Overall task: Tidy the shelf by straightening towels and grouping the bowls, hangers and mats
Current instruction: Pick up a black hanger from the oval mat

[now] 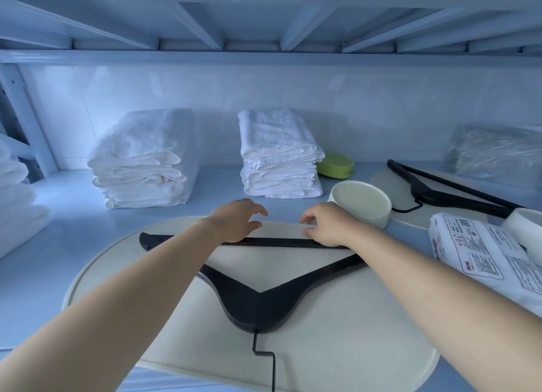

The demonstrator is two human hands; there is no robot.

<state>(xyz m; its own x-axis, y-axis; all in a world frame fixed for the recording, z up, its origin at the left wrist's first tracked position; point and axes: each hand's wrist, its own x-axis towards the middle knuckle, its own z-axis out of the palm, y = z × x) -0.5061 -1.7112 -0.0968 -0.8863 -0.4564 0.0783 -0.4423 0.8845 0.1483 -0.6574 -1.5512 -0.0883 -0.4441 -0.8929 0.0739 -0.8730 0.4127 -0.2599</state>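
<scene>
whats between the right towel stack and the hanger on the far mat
Two bowls, in the head view: a green bowl right beside the towel stack, and a cream bowl in front of it, just left of the hanger on the far mat.

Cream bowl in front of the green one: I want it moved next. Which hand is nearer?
Right. The right hand is just left of the cream bowl, at the far edge of the mat; the left hand is further left.

Print and barcode on the white packet [481,253] are unreadably blurred.
</scene>
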